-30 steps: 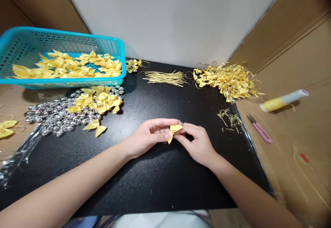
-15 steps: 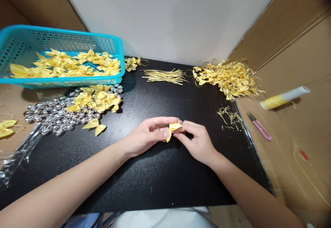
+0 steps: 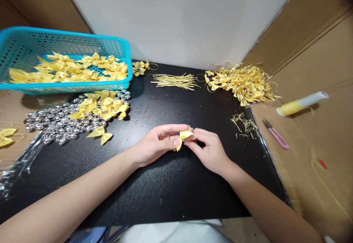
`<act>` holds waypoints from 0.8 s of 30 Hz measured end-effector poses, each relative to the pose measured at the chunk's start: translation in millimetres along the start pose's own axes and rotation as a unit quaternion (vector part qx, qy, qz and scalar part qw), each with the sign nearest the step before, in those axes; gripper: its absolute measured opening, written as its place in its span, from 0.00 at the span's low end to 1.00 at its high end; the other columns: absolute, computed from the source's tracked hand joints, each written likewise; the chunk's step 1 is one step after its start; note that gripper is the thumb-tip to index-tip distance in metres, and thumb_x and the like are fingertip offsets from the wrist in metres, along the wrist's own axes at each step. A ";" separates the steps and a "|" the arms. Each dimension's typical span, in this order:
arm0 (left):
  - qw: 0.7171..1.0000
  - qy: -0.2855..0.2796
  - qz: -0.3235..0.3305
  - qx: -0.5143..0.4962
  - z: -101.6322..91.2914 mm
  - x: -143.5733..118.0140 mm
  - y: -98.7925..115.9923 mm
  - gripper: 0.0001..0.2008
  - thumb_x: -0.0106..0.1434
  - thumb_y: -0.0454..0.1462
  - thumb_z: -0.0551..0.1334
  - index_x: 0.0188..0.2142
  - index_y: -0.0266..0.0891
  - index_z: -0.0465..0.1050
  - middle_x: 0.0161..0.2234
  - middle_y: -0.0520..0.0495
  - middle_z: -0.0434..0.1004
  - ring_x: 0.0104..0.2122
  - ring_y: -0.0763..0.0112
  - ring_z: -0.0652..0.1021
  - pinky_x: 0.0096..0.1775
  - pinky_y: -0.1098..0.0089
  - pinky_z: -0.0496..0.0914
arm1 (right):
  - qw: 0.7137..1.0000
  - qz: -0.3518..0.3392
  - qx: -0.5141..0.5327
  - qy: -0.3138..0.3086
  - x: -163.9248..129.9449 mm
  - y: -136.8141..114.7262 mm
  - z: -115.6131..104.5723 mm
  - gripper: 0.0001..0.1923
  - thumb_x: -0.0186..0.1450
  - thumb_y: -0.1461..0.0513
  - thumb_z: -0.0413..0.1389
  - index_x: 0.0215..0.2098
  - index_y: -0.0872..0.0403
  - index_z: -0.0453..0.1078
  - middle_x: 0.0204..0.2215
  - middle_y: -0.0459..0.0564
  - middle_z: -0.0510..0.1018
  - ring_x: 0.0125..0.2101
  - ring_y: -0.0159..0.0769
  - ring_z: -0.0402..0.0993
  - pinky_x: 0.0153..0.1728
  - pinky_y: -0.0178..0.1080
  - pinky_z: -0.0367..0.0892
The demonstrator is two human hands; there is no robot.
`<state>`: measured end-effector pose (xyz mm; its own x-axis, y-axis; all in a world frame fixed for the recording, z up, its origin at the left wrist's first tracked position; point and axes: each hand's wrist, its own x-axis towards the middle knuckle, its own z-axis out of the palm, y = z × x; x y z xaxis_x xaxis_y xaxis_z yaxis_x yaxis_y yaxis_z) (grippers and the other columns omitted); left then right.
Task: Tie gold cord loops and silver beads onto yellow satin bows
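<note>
A small yellow ribbon bow [image 3: 183, 137] is pinched between both hands above the black table [image 3: 165, 184]. My left hand [image 3: 156, 145] grips it from the left with thumb and fingers. My right hand [image 3: 209, 151] pinches its right side with the fingertips. Loose yellow bows [image 3: 103, 107] lie on a spread of silver beads [image 3: 55, 123] to the left. One single bow [image 3: 100, 134] rests just in front of that pile.
A blue plastic basket [image 3: 82, 40] holding yellow bows sits at the back left. A bundle of gold strings [image 3: 176, 81] and a heap of finished bows [image 3: 242, 83] lie at the back. Gold scraps [image 3: 244, 123], pink snips [image 3: 275, 134] and a yellow thread spool [image 3: 302, 103] sit right.
Both hands stay on the bow with only slight finger shifts. The view has drifted a little.
</note>
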<state>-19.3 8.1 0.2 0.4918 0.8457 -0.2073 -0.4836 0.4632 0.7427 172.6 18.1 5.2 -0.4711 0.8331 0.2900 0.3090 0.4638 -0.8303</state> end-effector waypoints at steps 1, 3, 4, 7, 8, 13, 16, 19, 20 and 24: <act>1.000 0.000 -0.001 -0.001 -0.1 0.1 -0.2 0.18 0.50 0.34 0.74 0.42 0.46 0.81 0.44 0.51 0.82 0.35 0.79 0.78 0.39 0.78 0.69 | 1.000 0.000 0.001 0.000 0.0 0.1 0.1 0.06 0.64 0.69 0.58 0.30 0.54 0.74 0.27 0.47 0.77 0.30 0.32 0.73 0.34 0.35 0.66; 1.000 0.000 -0.004 -0.002 -0.4 0.3 -0.4 0.18 0.50 0.34 0.75 0.42 0.46 0.81 0.43 0.51 0.82 0.36 0.79 0.78 0.40 0.78 0.69 | 1.000 0.001 0.003 -0.001 -0.1 0.4 0.3 0.06 0.64 0.68 0.58 0.30 0.54 0.74 0.27 0.47 0.78 0.30 0.33 0.73 0.34 0.35 0.66; 1.000 -0.001 -0.005 -0.001 -0.4 0.3 -0.4 0.18 0.50 0.34 0.74 0.42 0.46 0.81 0.43 0.51 0.83 0.36 0.79 0.78 0.40 0.78 0.69 | 1.000 0.001 0.003 -0.001 -0.1 0.6 0.4 0.06 0.64 0.68 0.58 0.30 0.54 0.74 0.27 0.47 0.78 0.30 0.33 0.73 0.34 0.36 0.66; 1.000 -0.004 -0.003 0.001 -0.2 0.2 0.0 0.18 0.50 0.34 0.74 0.42 0.46 0.81 0.43 0.51 0.83 0.36 0.78 0.79 0.40 0.78 0.69 | 1.000 0.000 0.001 -0.004 0.1 1.1 0.9 0.06 0.64 0.68 0.58 0.31 0.53 0.74 0.28 0.46 0.78 0.30 0.32 0.73 0.34 0.36 0.66; 1.000 -0.004 -0.003 0.001 -0.1 0.1 0.1 0.18 0.50 0.34 0.74 0.42 0.46 0.81 0.43 0.51 0.83 0.36 0.78 0.79 0.40 0.78 0.69 | 1.000 -0.001 0.001 -0.004 0.2 1.1 1.0 0.06 0.64 0.68 0.58 0.31 0.53 0.74 0.28 0.46 0.78 0.30 0.32 0.74 0.34 0.36 0.67; 1.000 0.000 -0.004 0.006 0.9 -0.3 0.7 0.18 0.50 0.34 0.74 0.42 0.45 0.81 0.44 0.50 0.82 0.36 0.76 0.78 0.40 0.76 0.69 | 1.000 -0.001 0.002 -0.002 0.3 0.7 0.6 0.06 0.64 0.68 0.58 0.31 0.53 0.74 0.28 0.45 0.78 0.30 0.32 0.74 0.34 0.36 0.67; 1.000 0.005 -0.005 0.007 2.1 -0.6 1.4 0.17 0.50 0.34 0.74 0.41 0.45 0.82 0.44 0.48 0.82 0.38 0.73 0.78 0.39 0.74 0.68 | 1.000 0.002 0.002 -0.004 0.3 0.4 0.0 0.06 0.64 0.68 0.58 0.31 0.53 0.74 0.27 0.45 0.78 0.29 0.32 0.74 0.33 0.36 0.67; 1.000 0.008 -0.001 0.014 3.4 -0.6 2.2 0.16 0.50 0.34 0.74 0.40 0.45 0.82 0.42 0.47 0.82 0.37 0.72 0.77 0.37 0.74 0.67 | 1.000 0.000 0.004 -0.005 0.3 -0.1 -0.1 0.06 0.64 0.68 0.57 0.31 0.53 0.74 0.28 0.46 0.79 0.30 0.32 0.74 0.33 0.36 0.67; 1.000 0.010 -0.001 0.018 3.7 -0.6 2.4 0.16 0.50 0.34 0.74 0.40 0.45 0.82 0.41 0.47 0.82 0.35 0.73 0.77 0.35 0.74 0.66 | 1.000 -0.003 0.004 -0.005 0.2 -0.3 0.1 0.06 0.64 0.68 0.57 0.31 0.53 0.74 0.28 0.46 0.79 0.30 0.32 0.74 0.33 0.36 0.67; 0.999 0.016 -0.002 0.040 3.3 -0.6 2.5 0.16 0.50 0.34 0.74 0.41 0.44 0.82 0.33 0.48 0.82 0.27 0.77 0.72 0.31 0.74 0.63 | 1.000 -0.012 -0.008 -0.002 -0.4 -1.1 0.3 0.06 0.64 0.68 0.57 0.30 0.53 0.73 0.26 0.45 0.78 0.28 0.31 0.73 0.32 0.35 0.66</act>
<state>-18.4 7.9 4.3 0.4697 0.8524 -0.2298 -0.4214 0.4452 0.7901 172.1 17.1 5.9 -0.4822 0.8200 0.3082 0.3103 0.4888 -0.8153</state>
